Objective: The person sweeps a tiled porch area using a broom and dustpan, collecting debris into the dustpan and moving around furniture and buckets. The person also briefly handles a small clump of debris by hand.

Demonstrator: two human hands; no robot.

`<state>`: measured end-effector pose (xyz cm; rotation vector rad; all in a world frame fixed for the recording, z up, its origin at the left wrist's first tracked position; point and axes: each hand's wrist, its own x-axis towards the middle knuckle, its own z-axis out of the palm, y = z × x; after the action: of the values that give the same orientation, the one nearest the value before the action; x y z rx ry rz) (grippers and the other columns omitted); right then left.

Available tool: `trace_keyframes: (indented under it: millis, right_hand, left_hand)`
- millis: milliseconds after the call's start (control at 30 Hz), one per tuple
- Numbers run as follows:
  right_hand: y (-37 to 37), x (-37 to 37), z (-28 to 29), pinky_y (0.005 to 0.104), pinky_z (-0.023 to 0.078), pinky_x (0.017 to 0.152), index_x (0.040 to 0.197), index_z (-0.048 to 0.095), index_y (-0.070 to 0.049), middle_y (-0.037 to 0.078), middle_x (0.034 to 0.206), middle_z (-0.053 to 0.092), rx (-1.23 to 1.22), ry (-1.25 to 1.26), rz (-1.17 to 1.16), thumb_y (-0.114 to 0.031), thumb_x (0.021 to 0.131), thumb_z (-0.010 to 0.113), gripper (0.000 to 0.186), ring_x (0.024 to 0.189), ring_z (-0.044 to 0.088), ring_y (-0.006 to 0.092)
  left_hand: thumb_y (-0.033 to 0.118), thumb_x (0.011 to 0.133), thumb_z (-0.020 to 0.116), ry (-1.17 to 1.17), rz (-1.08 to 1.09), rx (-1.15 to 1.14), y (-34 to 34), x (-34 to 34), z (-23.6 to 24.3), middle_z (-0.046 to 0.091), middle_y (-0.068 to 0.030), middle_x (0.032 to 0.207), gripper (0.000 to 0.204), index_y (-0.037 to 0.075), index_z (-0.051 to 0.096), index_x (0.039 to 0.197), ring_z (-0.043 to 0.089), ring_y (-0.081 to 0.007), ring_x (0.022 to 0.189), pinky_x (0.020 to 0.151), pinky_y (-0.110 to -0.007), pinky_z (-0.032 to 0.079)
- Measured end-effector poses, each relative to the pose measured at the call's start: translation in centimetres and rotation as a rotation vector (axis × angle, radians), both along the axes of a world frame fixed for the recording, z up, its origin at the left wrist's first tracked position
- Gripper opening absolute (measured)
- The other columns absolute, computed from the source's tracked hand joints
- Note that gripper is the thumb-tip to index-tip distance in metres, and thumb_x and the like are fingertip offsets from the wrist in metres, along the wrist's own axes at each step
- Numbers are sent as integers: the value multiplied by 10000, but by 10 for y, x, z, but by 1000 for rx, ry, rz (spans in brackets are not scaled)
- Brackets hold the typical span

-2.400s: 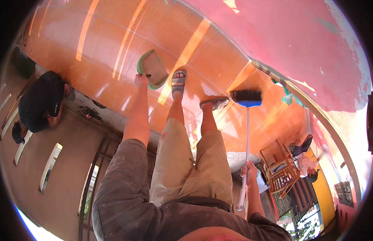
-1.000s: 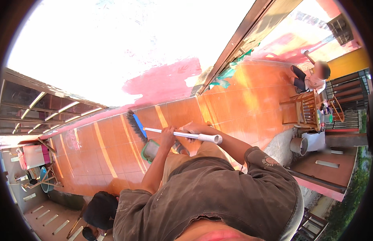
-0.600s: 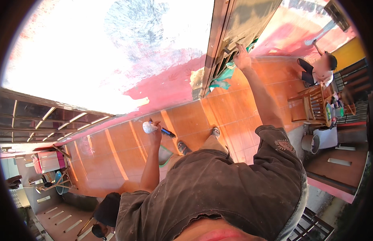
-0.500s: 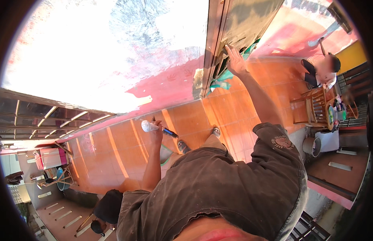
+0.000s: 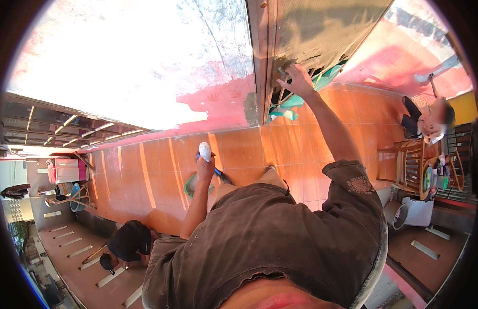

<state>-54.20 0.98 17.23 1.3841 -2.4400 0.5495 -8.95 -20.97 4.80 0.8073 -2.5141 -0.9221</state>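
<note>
My left hand [image 5: 206,166] grips the broom's pale handle [image 5: 204,150], seen end-on, with the blue broom head [image 5: 217,172] low behind it near my foot. A green dustpan [image 5: 190,186] on the floor is partly hidden by my left forearm. My right hand [image 5: 299,80] is raised with fingers apart at a dark handle [image 5: 283,71] on a weathered door [image 5: 321,28]; whether it touches the handle is unclear. Green scraps [image 5: 289,114] hang along the door's lower part.
A pink-and-white patchy wall [image 5: 222,98] runs beside the door above orange tiles [image 5: 146,175]. A person in black [image 5: 129,242] bends at lower left; another person [image 5: 432,116] sits at right near a wooden chair [image 5: 409,165], clutter and a bucket [image 5: 395,213]. A wooden stand [image 5: 80,198] is at far left.
My right hand has left the broom and moved up to the door. The broom, held in my left hand, now points toward me. My view has turned toward the wall and door.
</note>
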Motion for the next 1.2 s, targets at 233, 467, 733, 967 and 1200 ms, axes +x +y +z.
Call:
trace_keyframes:
  millis: [233, 467, 733, 967, 1200]
  right_hand:
    - [-20, -23, -45, 443, 445, 687, 712, 560, -31, 146, 723, 576, -467, 14, 71, -319, 813, 631, 313, 717, 563, 340]
    - [-32, -18, -65, 492, 406, 629, 622, 526, -4, 201, 650, 536, -706, -154, -95, -178, 827, 475, 274, 645, 522, 410]
    - [76, 15, -52, 466, 397, 646, 653, 503, 0, 181, 650, 510, -546, -213, 62, -133, 846, 422, 248, 645, 505, 386]
    - [182, 75, -20, 482, 331, 973, 1199, 453, 18, 238, 1169, 435, -431, -203, -296, -31, 787, 527, 421, 1145, 396, 427]
    - [297, 96, -97, 383, 337, 1056, 1300, 391, -6, 109, 1312, 429, -1275, -748, -515, -117, 983, 489, 350, 1211, 417, 205]
  left_hand:
    - [53, 815, 571, 17, -19, -52, 20, -10, 14, 634, -148, 759, 65, 45, 634, 832, 637, -347, 700, 623, -440, 502]
    - [38, 813, 566, 18, -100, 8, 35, -42, 10, 627, -157, 789, 55, 26, 619, 821, 641, -329, 716, 622, -411, 502]
    - [0, 791, 589, 129, -171, -83, 45, -66, 14, 618, -128, 798, 37, 22, 613, 810, 632, -301, 712, 632, -403, 498]
    - [-49, 768, 591, 257, -252, 28, 51, -84, -1, 615, -118, 766, 83, 25, 619, 796, 632, -293, 715, 623, -388, 493]
    - [6, 837, 597, 171, -378, 32, 56, -124, -6, 620, -117, 847, 99, 37, 659, 908, 634, -268, 767, 647, -379, 499]
